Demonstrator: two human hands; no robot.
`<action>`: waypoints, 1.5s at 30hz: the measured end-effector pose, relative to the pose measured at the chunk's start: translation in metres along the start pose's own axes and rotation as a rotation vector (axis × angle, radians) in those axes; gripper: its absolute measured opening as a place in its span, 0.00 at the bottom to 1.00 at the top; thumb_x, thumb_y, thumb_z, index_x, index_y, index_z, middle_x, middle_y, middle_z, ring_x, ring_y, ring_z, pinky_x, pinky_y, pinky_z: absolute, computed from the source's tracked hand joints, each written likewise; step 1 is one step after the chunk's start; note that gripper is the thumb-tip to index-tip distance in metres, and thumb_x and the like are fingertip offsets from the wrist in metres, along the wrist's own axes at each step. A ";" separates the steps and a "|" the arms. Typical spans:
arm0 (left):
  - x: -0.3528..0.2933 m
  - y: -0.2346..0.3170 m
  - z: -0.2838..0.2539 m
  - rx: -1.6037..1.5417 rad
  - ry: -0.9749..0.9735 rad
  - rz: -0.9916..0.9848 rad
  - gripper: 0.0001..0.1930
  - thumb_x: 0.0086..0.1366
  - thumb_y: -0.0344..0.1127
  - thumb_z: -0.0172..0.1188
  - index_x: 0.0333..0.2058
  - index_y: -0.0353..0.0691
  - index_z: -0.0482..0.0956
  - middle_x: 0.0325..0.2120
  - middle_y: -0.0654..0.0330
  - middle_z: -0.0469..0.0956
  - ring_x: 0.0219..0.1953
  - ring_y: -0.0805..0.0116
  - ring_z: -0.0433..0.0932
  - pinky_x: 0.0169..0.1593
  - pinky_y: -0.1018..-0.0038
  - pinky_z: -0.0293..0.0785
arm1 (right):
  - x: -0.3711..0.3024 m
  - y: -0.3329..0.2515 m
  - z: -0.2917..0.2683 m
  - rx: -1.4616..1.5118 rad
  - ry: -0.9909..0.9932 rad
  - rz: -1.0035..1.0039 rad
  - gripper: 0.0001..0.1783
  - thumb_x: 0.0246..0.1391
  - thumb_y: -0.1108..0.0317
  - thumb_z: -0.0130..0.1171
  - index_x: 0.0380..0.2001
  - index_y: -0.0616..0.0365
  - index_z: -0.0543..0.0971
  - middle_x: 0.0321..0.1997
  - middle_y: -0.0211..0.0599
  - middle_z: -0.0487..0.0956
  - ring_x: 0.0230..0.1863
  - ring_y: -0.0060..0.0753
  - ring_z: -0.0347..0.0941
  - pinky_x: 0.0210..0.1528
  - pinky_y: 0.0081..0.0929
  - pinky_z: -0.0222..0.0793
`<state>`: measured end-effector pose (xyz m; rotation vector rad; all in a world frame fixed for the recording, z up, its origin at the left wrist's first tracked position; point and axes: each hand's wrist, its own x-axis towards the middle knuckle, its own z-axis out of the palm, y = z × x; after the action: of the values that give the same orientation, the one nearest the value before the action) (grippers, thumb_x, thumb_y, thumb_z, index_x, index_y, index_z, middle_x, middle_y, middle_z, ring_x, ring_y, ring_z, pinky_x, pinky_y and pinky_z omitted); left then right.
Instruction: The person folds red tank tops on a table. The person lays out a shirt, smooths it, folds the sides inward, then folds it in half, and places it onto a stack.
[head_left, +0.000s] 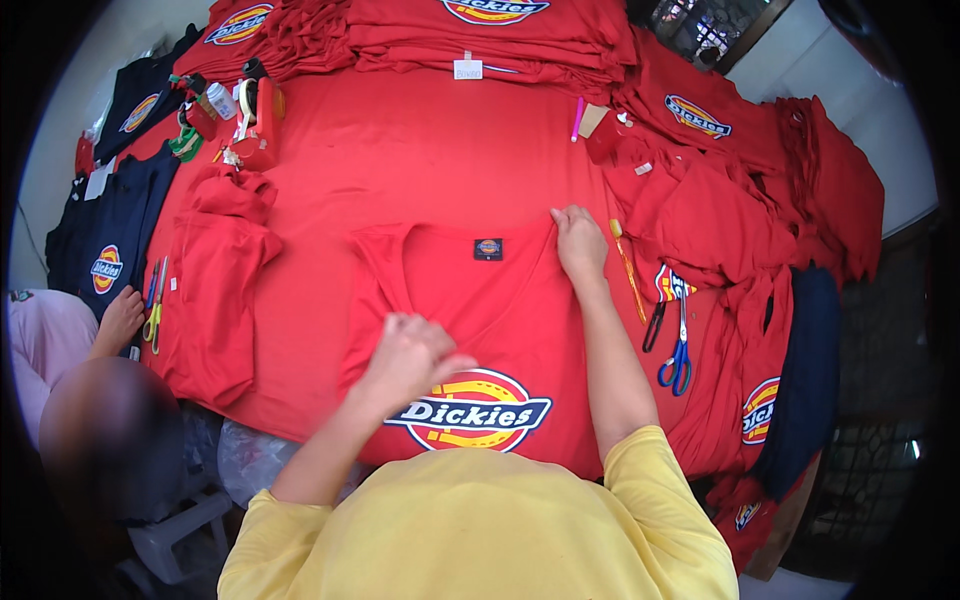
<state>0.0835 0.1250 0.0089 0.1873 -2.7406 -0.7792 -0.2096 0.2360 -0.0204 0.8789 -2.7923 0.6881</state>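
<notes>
A red V-neck shirt (pixel 480 330) lies face up in front of me, its dark neck label (pixel 488 249) showing and a large printed emblem across the chest. At its upper right shoulder, my right hand (pixel 581 245) pinches the fabric edge. My left hand (pixel 412 358) is over the left side of the neckline, slightly blurred, its thumb held apart from the loosely curled fingers and nothing visible in it. Whether it touches the cloth is hard to see. My left forearm covers part of the emblem.
Red shirt stacks (pixel 490 45) line the far side. Blue-handled scissors (pixel 677 360) and an orange-yellow toothbrush-like stick (pixel 627 265) lie right; yellow-handled scissors (pixel 153 325) lie left. A red tape dispenser (pixel 260 125) stands far left. Another person's hand (pixel 120 318) rests beside navy shirts (pixel 115 235).
</notes>
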 end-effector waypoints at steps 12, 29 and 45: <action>0.101 -0.149 -0.053 0.073 0.509 -0.470 0.20 0.60 0.48 0.65 0.26 0.34 0.75 0.19 0.46 0.74 0.24 0.46 0.74 0.30 0.59 0.68 | -0.001 0.003 -0.010 -0.075 0.252 -0.180 0.13 0.58 0.59 0.58 0.33 0.59 0.77 0.36 0.42 0.77 0.39 0.47 0.74 0.39 0.40 0.70; 0.092 -0.174 -0.054 0.125 0.208 -0.320 0.16 0.60 0.46 0.65 0.29 0.37 0.76 0.24 0.55 0.77 0.30 0.58 0.76 0.42 0.65 0.68 | 0.013 0.014 0.008 -0.322 0.089 -0.188 0.17 0.56 0.51 0.58 0.34 0.54 0.75 0.36 0.36 0.75 0.42 0.41 0.70 0.45 0.42 0.60; 0.098 -0.172 -0.047 0.330 0.268 -0.039 0.16 0.64 0.45 0.59 0.29 0.38 0.68 0.25 0.55 0.75 0.29 0.53 0.77 0.32 0.61 0.72 | 0.015 0.028 0.006 -0.246 0.242 -0.307 0.19 0.56 0.50 0.59 0.30 0.55 0.70 0.27 0.38 0.76 0.29 0.44 0.75 0.31 0.43 0.66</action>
<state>0.0131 -0.0636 -0.0216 0.3837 -2.5932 -0.2791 -0.2374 0.2462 -0.0323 1.0614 -2.3924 0.3657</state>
